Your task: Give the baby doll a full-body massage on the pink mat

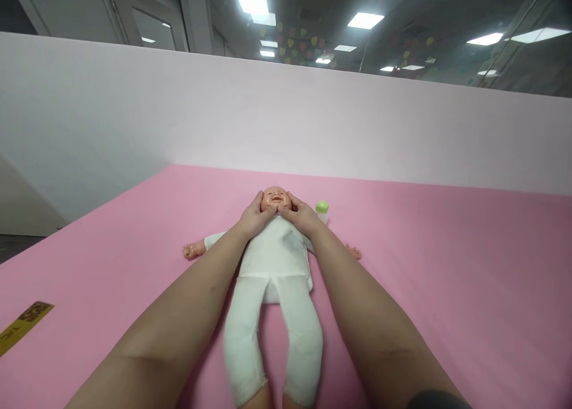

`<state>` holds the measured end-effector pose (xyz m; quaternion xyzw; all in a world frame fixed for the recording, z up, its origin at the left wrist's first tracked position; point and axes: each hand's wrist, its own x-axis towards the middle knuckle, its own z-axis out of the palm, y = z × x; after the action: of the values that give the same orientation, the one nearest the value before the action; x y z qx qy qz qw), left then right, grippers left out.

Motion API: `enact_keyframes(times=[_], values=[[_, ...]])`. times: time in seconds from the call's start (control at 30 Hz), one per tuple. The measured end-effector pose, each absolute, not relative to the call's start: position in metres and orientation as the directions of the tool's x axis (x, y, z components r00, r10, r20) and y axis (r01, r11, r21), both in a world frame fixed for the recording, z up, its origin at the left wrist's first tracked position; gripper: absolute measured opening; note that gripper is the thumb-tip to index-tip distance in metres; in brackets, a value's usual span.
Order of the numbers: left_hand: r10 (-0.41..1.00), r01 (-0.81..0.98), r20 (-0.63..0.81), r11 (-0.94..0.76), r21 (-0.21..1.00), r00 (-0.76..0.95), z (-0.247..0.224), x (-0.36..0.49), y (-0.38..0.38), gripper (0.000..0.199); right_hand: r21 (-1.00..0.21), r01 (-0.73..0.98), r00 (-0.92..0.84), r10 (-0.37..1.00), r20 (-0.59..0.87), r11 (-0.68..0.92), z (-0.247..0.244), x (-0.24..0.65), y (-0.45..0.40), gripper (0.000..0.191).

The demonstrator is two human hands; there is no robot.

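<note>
A baby doll (pixel 277 260) in white clothes lies face-up at the centre of a pink worktop (pixel 447 266), its long axis running 6 to 12 o'clock, head toward 12. The left hand (pixel 255 218) and right hand (pixel 300 216) cup its cheeks, fingers gently curved against the face, apparently steadying the head. A green-capped bottle (pixel 322 210) stands at 1 o'clock.

Bright, even overhead light from ceiling panels (pixel 252 5) at 12 to 2 o'clock, glaring white and reflected in the glass; shadows faint and soft on the pink mat (pixel 447 266); wide-angle stretch and mild blur at the 6 o'clock edge, centre sharp.
</note>
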<state>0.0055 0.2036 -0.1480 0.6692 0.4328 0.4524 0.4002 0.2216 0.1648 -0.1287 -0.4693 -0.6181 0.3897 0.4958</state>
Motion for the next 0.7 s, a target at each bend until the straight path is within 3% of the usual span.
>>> enact_keyframes(times=[0.1,0.4,0.7], values=[[0.938,0.270,0.258,-0.316,0.910,0.230,-0.146,0.004,0.202,0.115,-0.943,0.212,-0.023,0.965,0.259,0.258,-0.129,0.217,0.163,0.096],[0.945,0.158,0.247,-0.283,0.946,0.212,-0.151,0.007,0.209,0.108,-0.948,0.173,-0.039,0.964,0.263,0.266,-0.128,0.218,0.164,0.094],[0.961,0.005,0.187,-0.192,0.981,0.204,-0.149,0.011,0.205,0.092,-0.971,0.003,-0.109,0.966,0.236,0.238,-0.136,0.225,0.170,0.068]])
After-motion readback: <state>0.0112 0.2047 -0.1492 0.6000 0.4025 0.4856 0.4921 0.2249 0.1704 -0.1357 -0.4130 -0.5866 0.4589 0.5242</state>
